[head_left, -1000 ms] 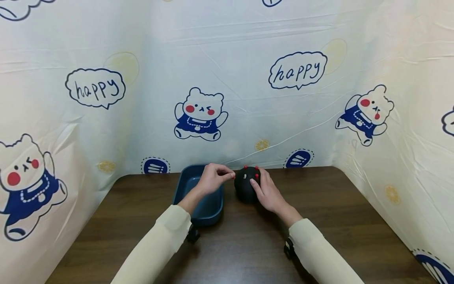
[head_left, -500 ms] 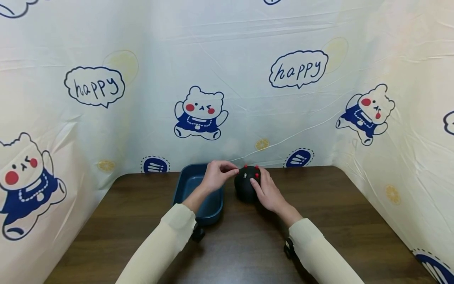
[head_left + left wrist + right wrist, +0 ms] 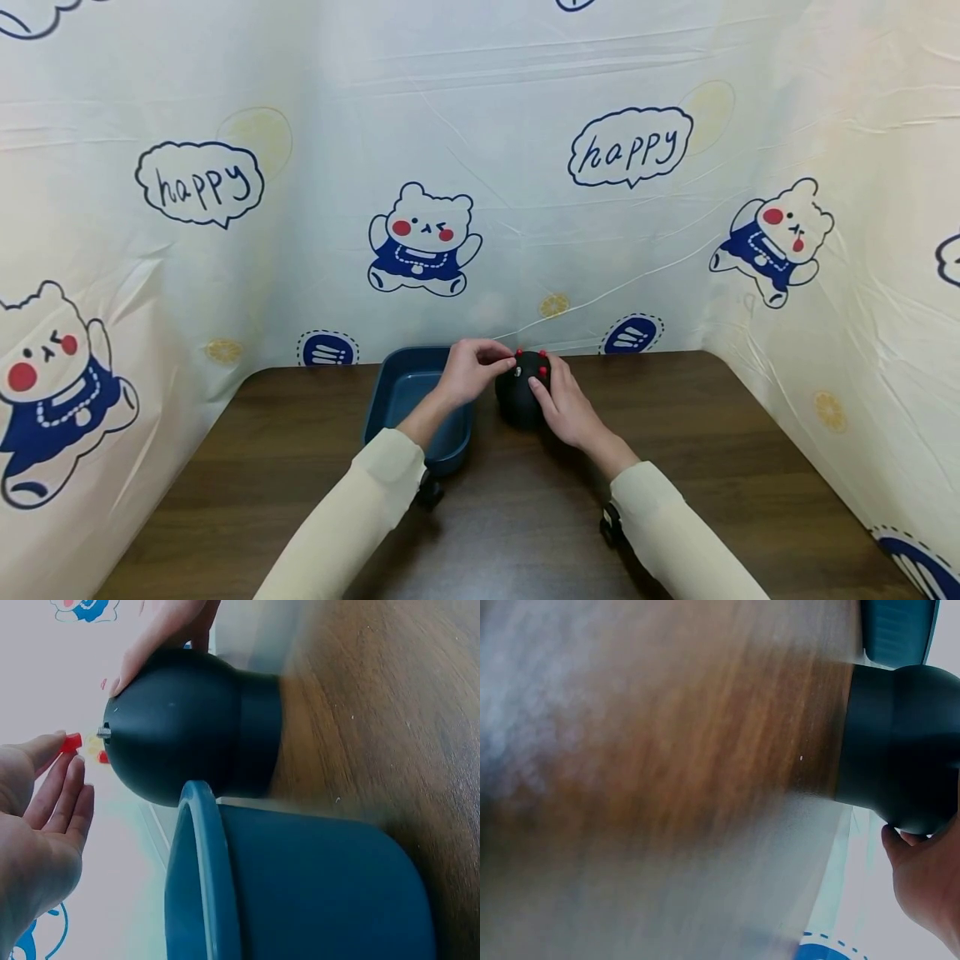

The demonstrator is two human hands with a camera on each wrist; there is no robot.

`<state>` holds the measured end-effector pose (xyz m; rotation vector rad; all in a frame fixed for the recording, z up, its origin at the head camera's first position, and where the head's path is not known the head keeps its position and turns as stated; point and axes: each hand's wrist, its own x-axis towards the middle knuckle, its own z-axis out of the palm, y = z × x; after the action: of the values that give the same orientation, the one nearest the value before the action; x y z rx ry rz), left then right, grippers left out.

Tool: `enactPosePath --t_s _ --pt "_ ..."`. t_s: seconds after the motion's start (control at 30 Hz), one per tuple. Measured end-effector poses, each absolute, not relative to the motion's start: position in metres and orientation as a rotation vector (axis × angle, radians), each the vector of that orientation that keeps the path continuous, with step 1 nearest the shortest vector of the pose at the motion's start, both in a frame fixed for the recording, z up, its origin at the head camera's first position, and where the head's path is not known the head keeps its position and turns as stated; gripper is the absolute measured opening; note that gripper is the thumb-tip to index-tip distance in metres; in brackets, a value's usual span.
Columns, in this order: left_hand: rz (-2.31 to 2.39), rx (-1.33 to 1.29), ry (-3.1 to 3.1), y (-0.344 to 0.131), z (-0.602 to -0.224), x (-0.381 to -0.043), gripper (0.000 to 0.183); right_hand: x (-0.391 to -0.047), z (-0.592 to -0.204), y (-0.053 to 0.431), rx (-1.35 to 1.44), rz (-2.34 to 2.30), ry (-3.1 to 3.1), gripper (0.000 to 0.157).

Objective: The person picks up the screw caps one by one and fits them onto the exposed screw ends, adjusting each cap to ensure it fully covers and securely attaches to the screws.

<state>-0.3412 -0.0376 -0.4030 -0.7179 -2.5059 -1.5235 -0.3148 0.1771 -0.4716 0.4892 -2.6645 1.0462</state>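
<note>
A black dome-shaped object [image 3: 517, 407] stands on the table with several small red caps [image 3: 543, 371] on its top. One bare threaded metal stud [image 3: 104, 733] sticks out of it. My left hand [image 3: 467, 372] pinches a small red cap [image 3: 71, 742] between thumb and forefinger, close to that stud but apart from it in the left wrist view; the other fingers extend loosely. From the right, my right hand [image 3: 573, 410] grips the dome, its thumb on the near side and its fingers round the far side, partly hidden in the head view.
Left of the dome, under my left forearm, stands a blue rectangular bin [image 3: 372, 410]; the visible part of its floor is bare. A brown wooden table [image 3: 525, 533] carries everything. Behind and beside it hangs a printed curtain [image 3: 510, 167].
My left hand has moved right, from the dome's left side to the front of its top, by the bare stud. The right hand and the dome have stayed put.
</note>
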Motion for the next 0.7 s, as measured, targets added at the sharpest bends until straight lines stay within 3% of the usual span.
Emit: enactPosePath --t_s 0.7 --pt "-1.409 -0.767 -2.582 -0.0276 -0.4105 -0.3432 0.014 -0.3135 -0.4716 0.178 0.493 1.046 -2.664 0.068"
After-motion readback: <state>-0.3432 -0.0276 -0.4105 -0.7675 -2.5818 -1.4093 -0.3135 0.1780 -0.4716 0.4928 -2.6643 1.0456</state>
